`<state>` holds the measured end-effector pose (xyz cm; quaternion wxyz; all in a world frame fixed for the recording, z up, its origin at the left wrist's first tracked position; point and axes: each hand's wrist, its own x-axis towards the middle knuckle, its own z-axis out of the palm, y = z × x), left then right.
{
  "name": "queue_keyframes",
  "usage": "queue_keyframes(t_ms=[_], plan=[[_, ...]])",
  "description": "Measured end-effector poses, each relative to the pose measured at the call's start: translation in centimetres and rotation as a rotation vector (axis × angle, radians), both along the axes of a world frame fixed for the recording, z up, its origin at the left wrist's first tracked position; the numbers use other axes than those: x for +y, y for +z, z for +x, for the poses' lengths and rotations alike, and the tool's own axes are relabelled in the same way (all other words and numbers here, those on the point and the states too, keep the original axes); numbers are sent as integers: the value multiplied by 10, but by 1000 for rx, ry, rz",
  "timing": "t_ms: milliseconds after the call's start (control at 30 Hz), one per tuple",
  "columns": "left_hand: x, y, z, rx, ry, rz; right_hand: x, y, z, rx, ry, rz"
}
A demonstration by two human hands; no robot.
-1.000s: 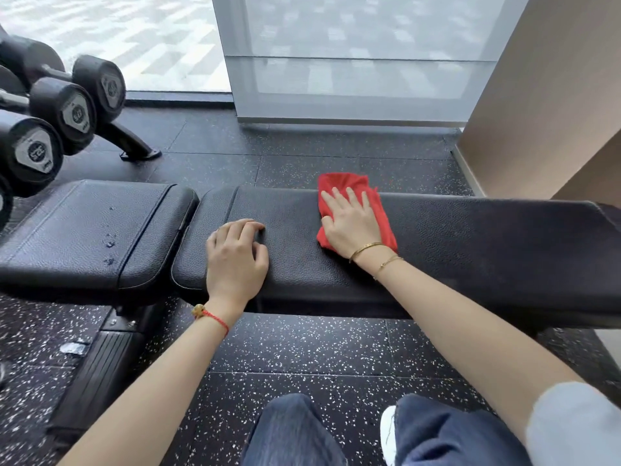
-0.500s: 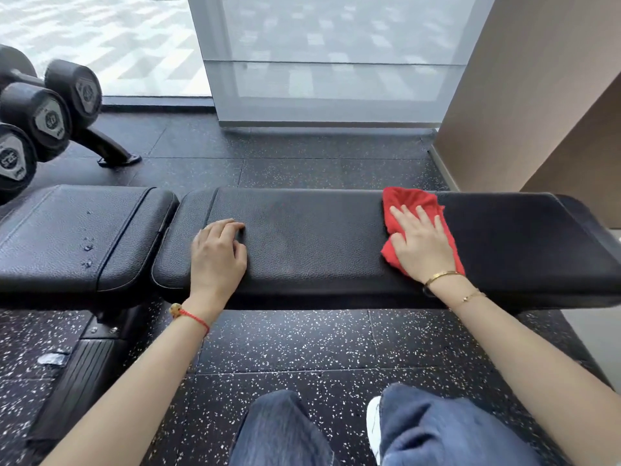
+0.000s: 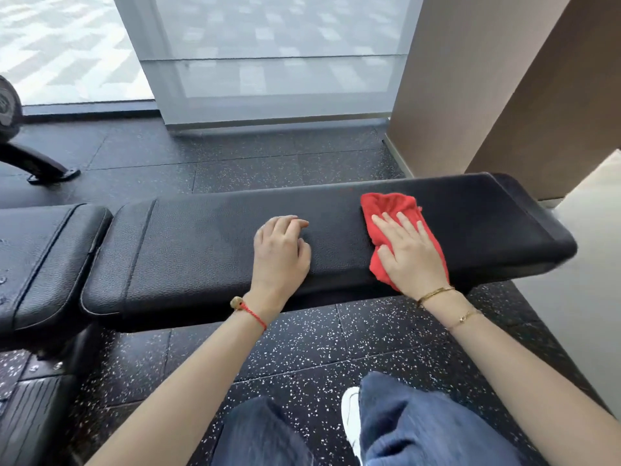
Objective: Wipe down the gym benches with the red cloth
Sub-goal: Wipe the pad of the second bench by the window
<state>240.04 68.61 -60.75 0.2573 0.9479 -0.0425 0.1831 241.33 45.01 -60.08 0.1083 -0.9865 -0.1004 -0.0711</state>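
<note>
A long black padded gym bench (image 3: 201,250) runs across the view. On its right part lies the red cloth (image 3: 389,205), crumpled, and my right hand (image 3: 410,253) presses flat on top of it with fingers spread. My left hand (image 3: 280,255) rests on the bare pad just left of the cloth, fingers loosely curled, holding nothing. A second black pad, the bench's seat section (image 3: 37,257), adjoins at the left with a few water drops on it.
A dumbbell rack foot (image 3: 50,169) and a weight's edge (image 3: 6,109) show at far left. A glass panel (image 3: 268,62) stands behind the bench and a brown wall (image 3: 487,79) at right. Speckled rubber floor (image 3: 302,348) lies below, with my knees at the bottom.
My right hand has slid the red cloth rightward along the pad toward its end. My left hand has shifted right along the bench too. The dumbbells have moved nearly out of view.
</note>
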Motion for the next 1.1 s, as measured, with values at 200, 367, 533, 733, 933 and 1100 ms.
queue_keyframes(t_ms=[200,367,533,733,933,1100], plan=[[-44,-6,12,-2,-49,47,-89,0,24,5,-372,5],[-64,-11,17,-7,-43,96,-130,0,49,13,-556,37],[-67,-15,18,-7,-6,149,-151,2,78,37,-622,45],[-71,-14,19,-11,11,179,-154,6,114,97,-465,9],[-67,-12,15,-3,-12,125,-99,8,120,129,-202,-9],[-25,-3,-3,-73,77,118,12,5,99,91,128,-1]])
